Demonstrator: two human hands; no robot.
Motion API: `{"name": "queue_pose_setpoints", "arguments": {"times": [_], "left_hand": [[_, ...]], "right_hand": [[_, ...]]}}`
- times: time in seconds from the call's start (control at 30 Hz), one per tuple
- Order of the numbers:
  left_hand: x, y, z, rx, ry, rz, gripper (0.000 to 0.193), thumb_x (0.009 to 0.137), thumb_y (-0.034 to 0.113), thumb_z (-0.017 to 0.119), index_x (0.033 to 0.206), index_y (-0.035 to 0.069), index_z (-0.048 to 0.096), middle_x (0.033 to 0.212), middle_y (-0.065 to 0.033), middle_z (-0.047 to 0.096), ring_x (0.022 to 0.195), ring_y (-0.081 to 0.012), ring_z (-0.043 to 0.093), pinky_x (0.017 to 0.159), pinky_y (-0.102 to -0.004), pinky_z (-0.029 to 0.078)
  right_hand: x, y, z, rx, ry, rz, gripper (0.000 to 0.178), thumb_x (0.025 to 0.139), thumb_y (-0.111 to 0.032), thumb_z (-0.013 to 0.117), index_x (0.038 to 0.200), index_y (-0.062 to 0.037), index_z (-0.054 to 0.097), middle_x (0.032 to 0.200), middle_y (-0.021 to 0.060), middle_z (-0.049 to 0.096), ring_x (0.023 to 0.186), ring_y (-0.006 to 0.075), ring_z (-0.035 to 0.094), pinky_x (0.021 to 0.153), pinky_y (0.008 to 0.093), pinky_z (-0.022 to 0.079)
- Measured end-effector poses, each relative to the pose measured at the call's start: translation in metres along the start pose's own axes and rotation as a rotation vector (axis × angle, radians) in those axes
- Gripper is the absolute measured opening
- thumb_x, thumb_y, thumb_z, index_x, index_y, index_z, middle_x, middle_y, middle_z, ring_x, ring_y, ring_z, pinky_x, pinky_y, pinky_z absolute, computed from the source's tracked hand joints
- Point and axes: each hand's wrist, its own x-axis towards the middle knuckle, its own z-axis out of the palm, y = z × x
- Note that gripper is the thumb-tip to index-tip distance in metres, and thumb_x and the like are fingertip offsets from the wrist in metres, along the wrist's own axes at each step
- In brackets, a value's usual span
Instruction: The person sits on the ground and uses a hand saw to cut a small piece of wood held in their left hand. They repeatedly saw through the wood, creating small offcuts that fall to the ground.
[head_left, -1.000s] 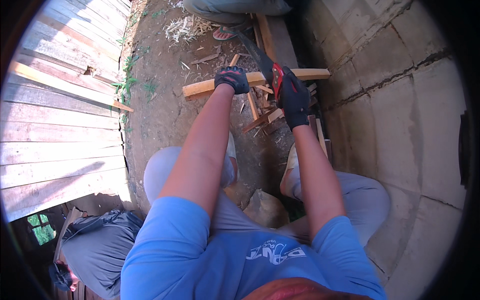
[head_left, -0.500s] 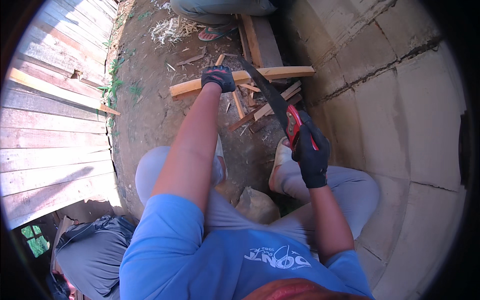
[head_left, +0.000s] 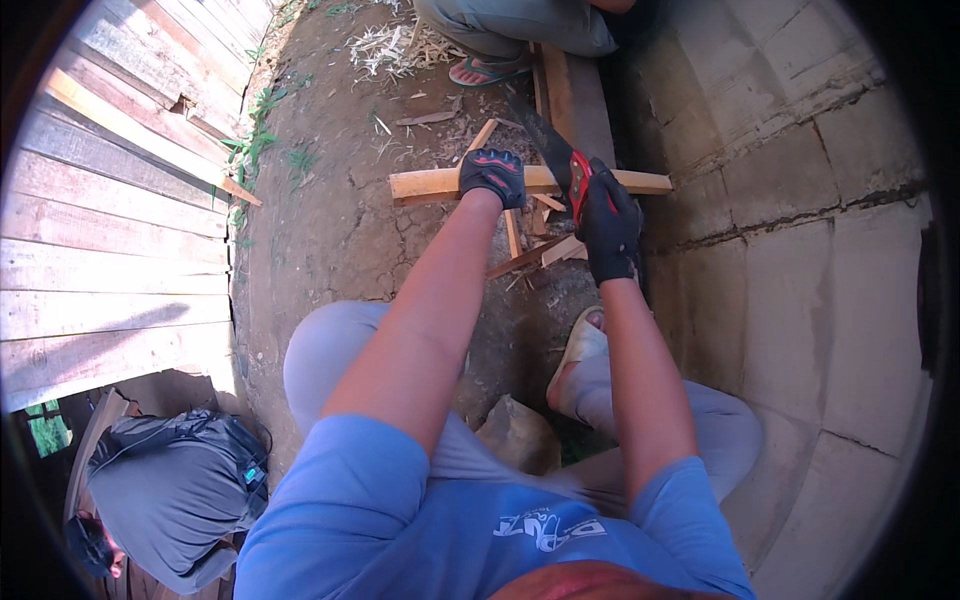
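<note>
The gloved fingers point(head_left: 497, 163) of the left hand point(head_left: 492, 176) are clenched over a pale wooden batten point(head_left: 430, 184), pressing it down near its middle. The right hand point(head_left: 607, 225), in a black glove, is clenched around the red-and-black handle of a saw point(head_left: 548, 148), whose dark blade runs up and to the left from the grip and crosses the batten just to the right of the left hand. The batten is a long, narrow, squared strip of light yellowish wood; it lies nearly level across the view, its left end over bare earth and its right end reaching the foot of the block wall point(head_left: 800, 200). Under and just below it lie several short offcuts point(head_left: 512, 232) of the same pale wood, some slanted, resting on the cracked brown ground point(head_left: 330, 210). Above, a darker plank point(head_left: 575, 95) runs along the wall, and beside it a sandalled foot point(head_left: 480, 70) of another person stands near a heap of shavings point(head_left: 385, 45). At the left stands a fence point(head_left: 110, 220) of weathered boards. The person's own foot, in a light sandal point(head_left: 578, 345), rests below the right hand, and a stone point(head_left: 518, 435) sits between the knees. A grey bag point(head_left: 170, 490) lies at the lower left.
</note>
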Motion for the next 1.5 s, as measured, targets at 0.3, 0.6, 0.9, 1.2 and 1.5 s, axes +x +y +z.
{"name": "queue_pose_setpoints", "arguments": {"times": [0.3,0.6,0.9,1.2,1.5], "left_hand": [[0.006,-0.006,-0.005,-0.015,-0.078,-0.028,0.046,0.083,0.038,0.07,0.122,0.014,0.077,0.124,-0.0108,0.077,0.117,-0.0285,0.073,0.098,-0.043,0.057],[0.01,-0.01,-0.014,-0.035,-0.193,-0.039,0.05,0.082,0.038,0.069,0.125,0.014,0.077,0.131,-0.0104,0.074,0.121,-0.0285,0.071,0.103,-0.0436,0.056],[0.001,-0.001,-0.01,-0.016,-0.1,-0.051,0.046,0.083,0.034,0.068,0.123,0.012,0.076,0.125,-0.0162,0.075,0.118,-0.0326,0.072,0.1,-0.0464,0.058],[-0.01,0.008,0.017,0.016,0.154,-0.022,0.032,0.088,0.03,0.064,0.111,0.013,0.078,0.112,-0.012,0.078,0.107,-0.0295,0.075,0.092,-0.0466,0.057],[-0.003,0.005,0.006,0.044,0.038,-0.038,0.035,0.088,0.029,0.062,0.113,0.011,0.078,0.116,-0.0165,0.077,0.11,-0.0332,0.074,0.096,-0.0467,0.058]], "right_hand": [[-0.012,0.023,0.004,0.134,0.106,0.028,0.037,0.104,-0.027,0.063,0.131,-0.0033,0.074,0.129,0.0133,0.076,0.119,0.022,0.07,0.107,0.0346,0.049],[-0.131,-0.071,-0.126,-0.002,-0.059,0.223,0.036,0.107,-0.017,0.06,0.139,-0.0026,0.069,0.118,0.0102,0.077,0.086,0.0122,0.069,0.077,0.0299,0.055],[-0.116,-0.085,-0.125,-0.102,-0.123,0.185,0.035,0.106,-0.015,0.059,0.138,-0.0047,0.07,0.107,0.0103,0.077,0.074,0.0128,0.067,0.065,0.0311,0.054],[0.024,0.003,0.02,-0.257,-0.079,-0.118,0.042,0.102,-0.039,0.058,0.129,-0.0109,0.075,0.129,0.0159,0.074,0.121,0.0364,0.068,0.108,0.044,0.05],[-0.013,0.021,0.0,0.042,0.013,-0.078,0.034,0.103,-0.031,0.061,0.13,-0.0144,0.075,0.123,0.0168,0.076,0.115,0.0356,0.071,0.1,0.042,0.054]]}}
